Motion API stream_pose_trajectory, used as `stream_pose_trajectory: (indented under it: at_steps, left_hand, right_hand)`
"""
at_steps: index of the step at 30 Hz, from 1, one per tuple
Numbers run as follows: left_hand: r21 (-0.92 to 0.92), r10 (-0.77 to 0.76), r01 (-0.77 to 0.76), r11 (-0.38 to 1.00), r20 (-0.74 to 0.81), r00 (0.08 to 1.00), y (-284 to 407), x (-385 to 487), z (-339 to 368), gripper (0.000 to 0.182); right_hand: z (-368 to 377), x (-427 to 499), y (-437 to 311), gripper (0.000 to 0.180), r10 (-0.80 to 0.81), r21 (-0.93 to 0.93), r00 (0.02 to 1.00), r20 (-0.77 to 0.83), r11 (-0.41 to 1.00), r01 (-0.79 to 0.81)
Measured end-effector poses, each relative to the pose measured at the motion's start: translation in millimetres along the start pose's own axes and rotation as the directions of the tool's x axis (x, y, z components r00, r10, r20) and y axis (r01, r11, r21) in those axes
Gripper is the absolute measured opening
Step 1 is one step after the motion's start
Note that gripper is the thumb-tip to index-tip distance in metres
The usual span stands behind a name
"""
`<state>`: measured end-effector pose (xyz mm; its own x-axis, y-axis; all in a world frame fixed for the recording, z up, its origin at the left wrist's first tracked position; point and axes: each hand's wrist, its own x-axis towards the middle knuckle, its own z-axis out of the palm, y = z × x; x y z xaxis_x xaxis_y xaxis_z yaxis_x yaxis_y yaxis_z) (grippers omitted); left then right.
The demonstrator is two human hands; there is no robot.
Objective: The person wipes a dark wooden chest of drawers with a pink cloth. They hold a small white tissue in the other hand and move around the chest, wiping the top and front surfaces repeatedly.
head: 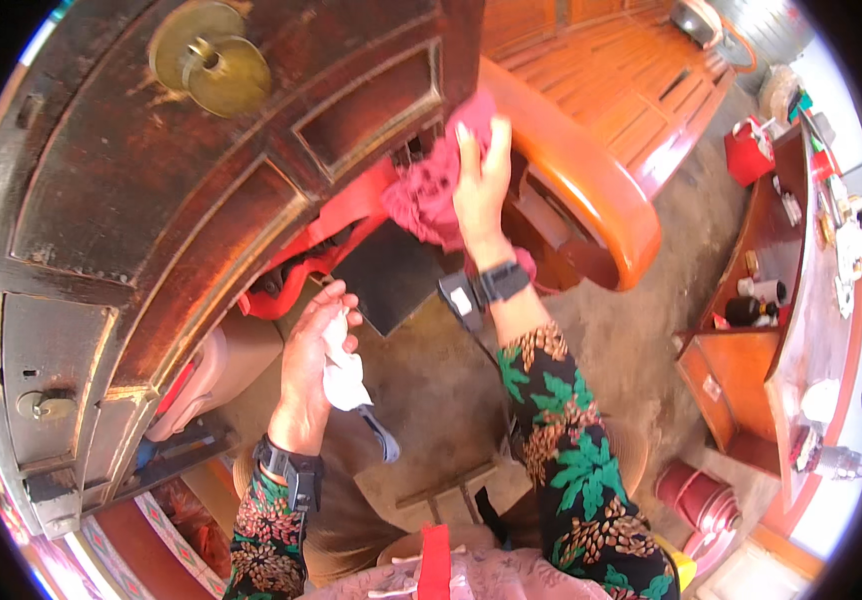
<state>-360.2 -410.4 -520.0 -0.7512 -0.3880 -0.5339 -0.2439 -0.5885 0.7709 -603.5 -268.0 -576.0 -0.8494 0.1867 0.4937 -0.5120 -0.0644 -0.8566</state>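
My left hand (320, 352) is closed around a crumpled white cloth or tissue (344, 379), with a dark-and-pale strip hanging below it. My right hand (483, 180) lies on a pink knitted or lacy cloth (431, 191), fingers pointing up and away; whether they grip it is unclear. That cloth is bunched between the dark carved wooden cabinet (251, 217) and the rounded orange arm of a wooden bench (596, 180). Beneath it are a red plastic item (299, 281) and a flat black panel (389, 274).
A wooden shelf unit (753, 300) with bottles stands at right, a red box (750, 154) near its far end. On the floor at lower right is a dark red metallic container (697, 499). A pink plastic bin (228, 364) sits under the cabinet's edge.
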Motion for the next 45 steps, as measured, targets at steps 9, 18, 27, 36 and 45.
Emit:
stream_pose_trajectory:
  at_steps: [9,18,27,36,45]
  left_hand:
    - [-0.001,-0.006,0.006,1.0,0.031,1.0,-1.7,-2.5,2.6,0.03]
    - [-0.067,0.034,-0.029,0.997,0.069,0.997,3.8,-7.2,-7.1,0.03]
    - [-0.11,0.057,-0.046,0.993,0.101,0.993,5.4,-9.0,-5.0,0.027]
    - [-0.146,0.071,-0.054,0.988,0.115,0.991,1.5,-9.1,2.2,0.024]
    - [-0.144,0.042,-0.025,0.989,0.117,0.992,-0.1,-8.7,8.2,0.022]
  right_hand:
    - [-31.9,-5.3,-31.4,0.022,-0.196,-0.327,0.976,0.093,0.92,0.216]
    - [6.9,17.6,-123.1,0.027,-0.348,-0.562,0.817,0.459,0.598,0.571]
    - [2.2,28.0,-139.4,0.028,-0.301,-0.62,0.759,0.578,0.442,0.648]
    - [-7.7,40.0,-144.0,0.033,-0.326,-0.567,0.638,0.698,0.294,0.77]
    - [2.4,25.5,-149.3,0.023,-0.351,-0.588,0.732,0.583,0.439,0.679]
